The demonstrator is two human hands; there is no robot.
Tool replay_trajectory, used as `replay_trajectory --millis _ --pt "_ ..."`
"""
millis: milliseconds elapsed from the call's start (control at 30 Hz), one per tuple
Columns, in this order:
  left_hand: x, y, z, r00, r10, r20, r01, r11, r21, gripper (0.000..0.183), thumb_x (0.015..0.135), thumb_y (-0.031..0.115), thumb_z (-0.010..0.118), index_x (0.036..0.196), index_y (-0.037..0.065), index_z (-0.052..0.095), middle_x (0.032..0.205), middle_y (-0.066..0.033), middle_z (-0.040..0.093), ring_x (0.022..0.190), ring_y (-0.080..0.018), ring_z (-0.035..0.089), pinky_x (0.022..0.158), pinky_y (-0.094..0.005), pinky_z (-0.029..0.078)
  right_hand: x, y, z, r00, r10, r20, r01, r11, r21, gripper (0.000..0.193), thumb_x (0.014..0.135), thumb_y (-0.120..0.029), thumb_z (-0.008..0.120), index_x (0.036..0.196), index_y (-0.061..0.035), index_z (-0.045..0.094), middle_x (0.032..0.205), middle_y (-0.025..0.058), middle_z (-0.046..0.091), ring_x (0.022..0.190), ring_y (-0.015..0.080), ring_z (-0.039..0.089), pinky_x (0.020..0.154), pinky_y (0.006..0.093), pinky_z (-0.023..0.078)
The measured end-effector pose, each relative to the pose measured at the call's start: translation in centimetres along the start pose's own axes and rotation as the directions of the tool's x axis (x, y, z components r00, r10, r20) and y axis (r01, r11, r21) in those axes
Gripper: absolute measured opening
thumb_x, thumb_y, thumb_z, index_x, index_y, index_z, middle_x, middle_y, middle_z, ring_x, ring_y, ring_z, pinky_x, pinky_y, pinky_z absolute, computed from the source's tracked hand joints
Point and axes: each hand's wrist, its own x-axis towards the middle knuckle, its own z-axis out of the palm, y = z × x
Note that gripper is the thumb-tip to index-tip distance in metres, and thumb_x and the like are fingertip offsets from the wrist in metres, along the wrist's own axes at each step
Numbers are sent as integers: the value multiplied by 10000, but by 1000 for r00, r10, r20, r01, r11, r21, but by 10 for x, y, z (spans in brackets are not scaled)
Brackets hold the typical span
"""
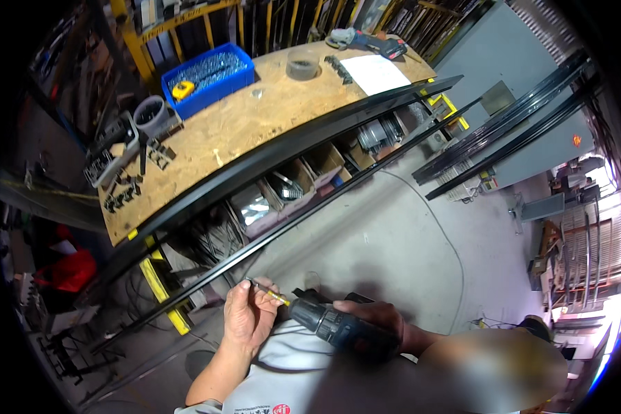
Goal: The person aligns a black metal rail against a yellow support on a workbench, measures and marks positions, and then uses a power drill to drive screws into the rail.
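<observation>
The person's right hand [383,319] is wrapped around a drill [319,321] held low before the shirt [290,348]; the left hand [243,317] pinches its long bit [279,297]. 2 black rails [255,244] bar the way to the table [245,121], where a blue bin [214,96], tape roll [301,67] and grinder [363,40] sit.

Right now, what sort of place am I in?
Probably a metalworking shop: your right hand grips a cordless drill, an angle grinder lies on the wooden workbench, and a blue bin there holds small metal parts.
</observation>
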Motion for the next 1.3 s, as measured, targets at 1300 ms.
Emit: replay_trajectory --millis 1300 --pt "6 135 -134 902 174 394 -223 -595 772 311 681 242 788 881 62 632 835 -91 593 844 -293 606 721 -407 506 125 -44 108 820 569 64 -422 675 -605 688 766 -85 789 1372 80 510 1088 193 713 918 290 734 832 355 567"
